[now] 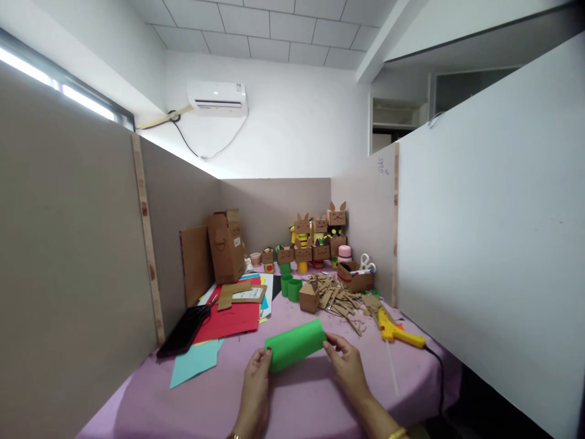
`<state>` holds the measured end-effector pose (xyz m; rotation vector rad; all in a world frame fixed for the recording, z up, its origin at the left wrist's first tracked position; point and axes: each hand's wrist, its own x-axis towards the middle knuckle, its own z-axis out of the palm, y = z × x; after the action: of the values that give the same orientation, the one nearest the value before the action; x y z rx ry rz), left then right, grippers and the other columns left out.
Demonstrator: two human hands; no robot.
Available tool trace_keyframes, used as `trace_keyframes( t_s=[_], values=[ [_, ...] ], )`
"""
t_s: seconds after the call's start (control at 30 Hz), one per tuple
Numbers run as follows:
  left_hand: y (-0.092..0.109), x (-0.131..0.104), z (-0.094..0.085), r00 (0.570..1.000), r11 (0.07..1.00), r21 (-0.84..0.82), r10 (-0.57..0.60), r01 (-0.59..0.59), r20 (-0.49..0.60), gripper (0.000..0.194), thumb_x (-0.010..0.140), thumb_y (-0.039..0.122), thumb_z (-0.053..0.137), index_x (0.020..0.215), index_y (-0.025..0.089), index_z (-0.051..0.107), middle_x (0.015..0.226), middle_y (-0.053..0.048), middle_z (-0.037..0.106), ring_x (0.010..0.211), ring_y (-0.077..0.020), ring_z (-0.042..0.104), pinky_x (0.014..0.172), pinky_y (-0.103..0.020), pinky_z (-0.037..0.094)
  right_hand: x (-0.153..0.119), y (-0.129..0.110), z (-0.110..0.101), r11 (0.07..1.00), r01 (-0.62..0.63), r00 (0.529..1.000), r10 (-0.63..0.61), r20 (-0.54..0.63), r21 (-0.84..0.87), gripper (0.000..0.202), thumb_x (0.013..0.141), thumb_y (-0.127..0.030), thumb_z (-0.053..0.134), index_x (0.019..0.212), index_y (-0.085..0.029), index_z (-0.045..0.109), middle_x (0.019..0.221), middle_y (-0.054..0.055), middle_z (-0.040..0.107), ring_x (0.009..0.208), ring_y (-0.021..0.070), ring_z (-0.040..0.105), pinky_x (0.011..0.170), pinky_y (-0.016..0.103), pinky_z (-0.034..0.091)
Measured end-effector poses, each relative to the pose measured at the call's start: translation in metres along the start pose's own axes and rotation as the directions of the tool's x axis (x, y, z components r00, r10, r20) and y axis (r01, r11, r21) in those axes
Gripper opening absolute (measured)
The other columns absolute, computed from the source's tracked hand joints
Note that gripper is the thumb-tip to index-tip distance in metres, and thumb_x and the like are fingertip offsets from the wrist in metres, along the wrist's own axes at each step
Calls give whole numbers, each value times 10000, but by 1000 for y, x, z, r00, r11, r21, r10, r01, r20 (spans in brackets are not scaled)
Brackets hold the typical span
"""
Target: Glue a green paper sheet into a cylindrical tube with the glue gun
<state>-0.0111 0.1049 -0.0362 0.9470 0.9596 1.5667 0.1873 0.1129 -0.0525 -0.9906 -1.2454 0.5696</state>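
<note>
A green paper tube point(296, 346) is held between my two hands above the purple tablecloth, tilted up to the right. My left hand point(256, 379) grips its left end, thumb on the near side. At the right end, my right hand point(348, 366) pinches the rim with thumb and fingers. Behind the tube stand a small cardboard box point(309, 298) and two short green rolls point(294, 290). A yellow glue gun point(401, 332) lies to the right of my right hand, with a clear glue stick point(392, 369) near it.
Red paper point(233, 322), a light blue sheet point(195, 364) and a black tablet point(183, 334) lie left. Cardboard scraps point(336, 294) are piled behind. A box of scissors and pens point(355, 280) stands back right, near cardboard animal figures point(302, 251). Grey partitions point(274, 207) enclose the table point(183, 408).
</note>
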Motion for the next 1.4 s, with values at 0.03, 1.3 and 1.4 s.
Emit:
trace_keyframes(
  t_s=[0.03, 1.3, 1.4],
  values=[
    [0, 0, 0, 1000, 1000, 0, -1, 1, -4, 430, 554, 524, 758, 766, 181, 608, 737, -8, 667, 791, -204, 590, 692, -274, 413, 0, 0, 0, 1000, -1, 1000, 1, 3, -6, 271, 778, -369, 616, 926, -169, 725, 915, 108, 746, 857, 272, 649, 754, 366, 459],
    [4, -11, 2, 991, 983, 147, 101, -112, 84, 550, 661, 521, 699, 1089, 176, 679, 1153, -130, 681, 1039, -302, 620, 801, -365, 522, 3, 15, 1, 917, -283, 959, 278, 58, 282, 217, 642, -323, 612, 800, -189, 676, 612, -6, 647, 438, 115, 460, 435, 228, 336],
    [8, -17, 6, 980, 957, 213, 180, -194, 83, 465, 700, 462, 676, 1067, 179, 696, 1171, -125, 674, 1115, -306, 583, 940, -385, 465, 1, 16, 1, 934, -262, 965, 253, 71, 242, 178, 657, -275, 578, 790, -192, 663, 611, 3, 662, 476, 138, 484, 462, 242, 356]
  ],
)
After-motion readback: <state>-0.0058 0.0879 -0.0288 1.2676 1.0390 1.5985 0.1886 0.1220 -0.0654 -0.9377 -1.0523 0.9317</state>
